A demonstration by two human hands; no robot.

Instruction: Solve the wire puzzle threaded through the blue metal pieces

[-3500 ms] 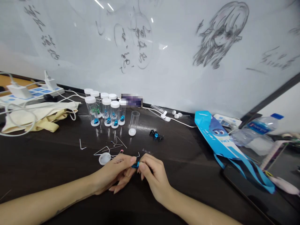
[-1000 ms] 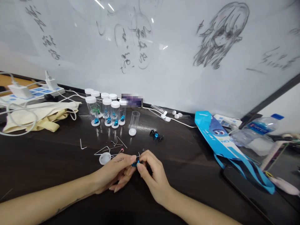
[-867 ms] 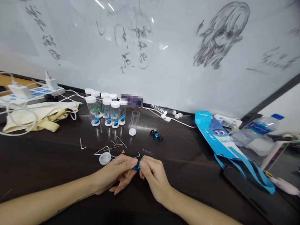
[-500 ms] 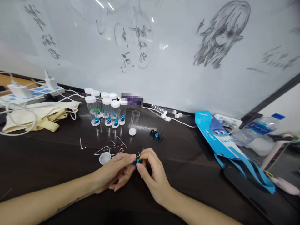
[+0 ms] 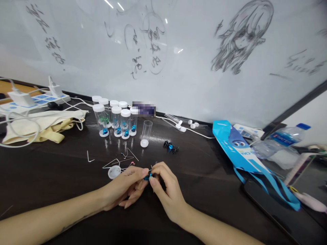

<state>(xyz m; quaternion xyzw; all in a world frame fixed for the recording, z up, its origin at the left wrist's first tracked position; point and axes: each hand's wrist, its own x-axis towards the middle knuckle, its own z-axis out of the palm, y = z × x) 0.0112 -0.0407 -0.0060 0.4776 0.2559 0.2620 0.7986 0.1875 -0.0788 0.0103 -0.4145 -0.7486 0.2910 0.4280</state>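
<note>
Between my fingertips, low in the middle of the view, is a small blue part (image 5: 147, 177). My left hand (image 5: 133, 185) pinches it from the left, and my right hand (image 5: 166, 189) closes on its right side. The end of a thin metal piece (image 5: 151, 167) shows just above it. Left of my hands sit a round white cap (image 5: 114, 172) and several bent metal wires or keys. An open clear tube (image 5: 146, 131) with a white base stands beyond my hands. Small black and blue parts (image 5: 170, 147) lie to its right.
Several capped clear tubes (image 5: 125, 122) with blue or green parts stand behind. Cream cloth (image 5: 43, 124) and a power strip (image 5: 38, 102) lie left. A blue bag (image 5: 230, 139), water bottle (image 5: 286, 137) and dark phone-like slab (image 5: 278, 211) are at the right.
My right fingers have shifted slightly around the blue part, and less of the thin metal piece shows above it. Everything else stays where it was.
</note>
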